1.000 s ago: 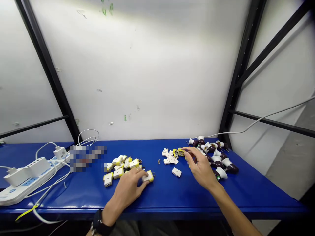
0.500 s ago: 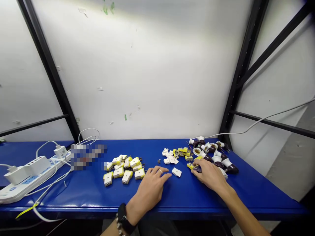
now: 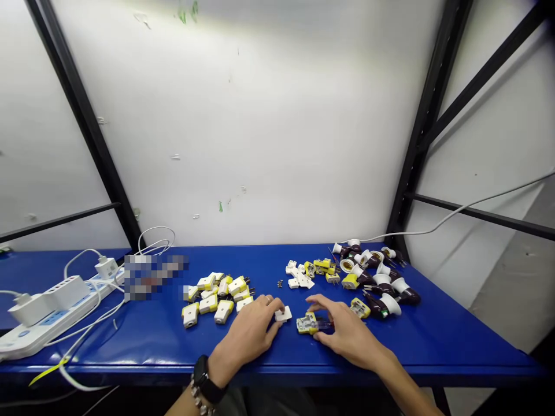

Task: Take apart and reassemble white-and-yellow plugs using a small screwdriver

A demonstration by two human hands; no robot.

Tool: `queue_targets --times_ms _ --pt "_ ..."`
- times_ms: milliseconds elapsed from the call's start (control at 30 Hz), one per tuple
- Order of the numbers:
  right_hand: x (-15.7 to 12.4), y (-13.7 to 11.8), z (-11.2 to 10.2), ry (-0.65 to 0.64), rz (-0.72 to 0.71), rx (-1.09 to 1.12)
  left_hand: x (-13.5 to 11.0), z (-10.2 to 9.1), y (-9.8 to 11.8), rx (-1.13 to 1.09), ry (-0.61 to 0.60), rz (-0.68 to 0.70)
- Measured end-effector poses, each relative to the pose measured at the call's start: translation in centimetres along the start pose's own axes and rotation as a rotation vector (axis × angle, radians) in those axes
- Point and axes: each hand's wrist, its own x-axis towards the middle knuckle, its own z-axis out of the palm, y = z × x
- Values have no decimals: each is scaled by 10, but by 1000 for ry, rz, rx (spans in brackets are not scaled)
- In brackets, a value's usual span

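My left hand (image 3: 254,332) rests on the blue table (image 3: 143,341), its fingertips pinched on a small white plug cover (image 3: 284,315). My right hand (image 3: 342,332) lies just to the right, fingers curled over a yellow plug body (image 3: 307,324) and a dark-handled tool I cannot make out clearly. Another yellow plug part (image 3: 359,307) lies beyond the right hand. A cluster of finished yellow-and-white plugs (image 3: 217,294) sits left of the left hand. Loose white and yellow plug parts (image 3: 310,273) lie further back.
Dark brown lamp sockets with white ends (image 3: 381,280) are heaped at the back right. A white power strip with chargers and cables (image 3: 47,312) occupies the left end. Black shelf posts (image 3: 416,133) rise on both sides before a white wall. Tiny screws (image 3: 280,283) lie mid-table.
My left hand moved right from the plug cluster and took the white cover. My right hand came back from the rear pile toward the front edge, bringing a yellow plug body.
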Motion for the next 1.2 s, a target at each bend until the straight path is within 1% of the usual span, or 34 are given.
queue_targets --times_ms 100,167,267,333,467,633,767,933,1033,1100,1167,1200 --pt "6 -9 18 -19 -14 59 -8 -7 -6 -35 105 -27" --pt "11 -13 28 -29 -22 83 -10 -10 -4 -65 128 4" --pt "15 -15 37 -33 -17 104 -10 -12 2 -146 84 64" --pt "14 -15 40 -27 -11 108 -9 -11 3 -196 63 67" --pt "12 -15 41 -28 -6 99 -9 -8 -2 -236 41 52" --pt "11 -16 41 -24 -13 77 -6 -7 -8 -283 -4 114" --pt "10 -15 42 -17 -8 48 -2 -9 -8 -303 -33 149" --pt "9 -14 44 3 -30 46 0 -19 -3 -261 -56 146" --pt "8 -16 44 52 -49 69 9 -27 -4 -203 -67 130" --pt "8 -18 42 92 -82 86 21 -28 -9 -141 -21 72" --pt "7 -21 39 139 -119 94 36 -24 -15 -46 31 -10" --pt "6 -23 38 166 -131 96 44 -21 -18 10 34 -43"
